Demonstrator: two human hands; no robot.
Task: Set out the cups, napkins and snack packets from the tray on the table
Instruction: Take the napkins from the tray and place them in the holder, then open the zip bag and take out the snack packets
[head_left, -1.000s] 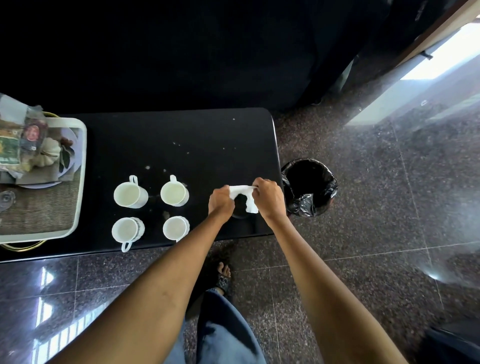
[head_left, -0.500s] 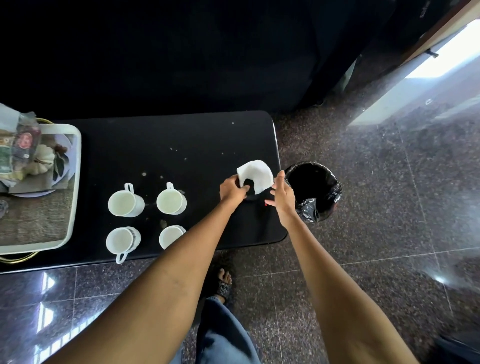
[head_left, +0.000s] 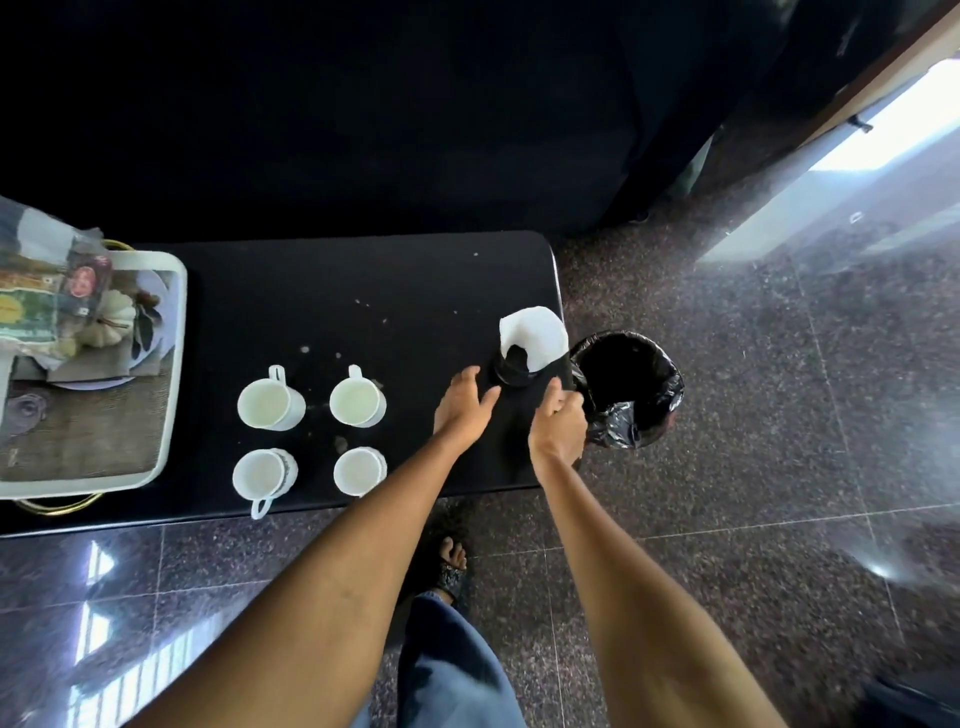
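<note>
Napkin (head_left: 535, 332): right of frame centre, standing in dark holder (head_left: 511, 370) near table (head_left: 363, 291) right edge. Judged light, soft, crease-prone; pinch at upper fold. Left hand (head_left: 462, 408) open, empty, just below holder. Right hand (head_left: 558, 423) loosely curled, empty. Glossy black tabletop; lined bin (head_left: 631, 389) beside; polished stone floor.

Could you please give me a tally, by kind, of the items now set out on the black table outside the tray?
White cups: 4
White napkins: 1, standing in a dark holder
Snack packets: 0; they are still piled on the tray
Total set out: 5
</note>
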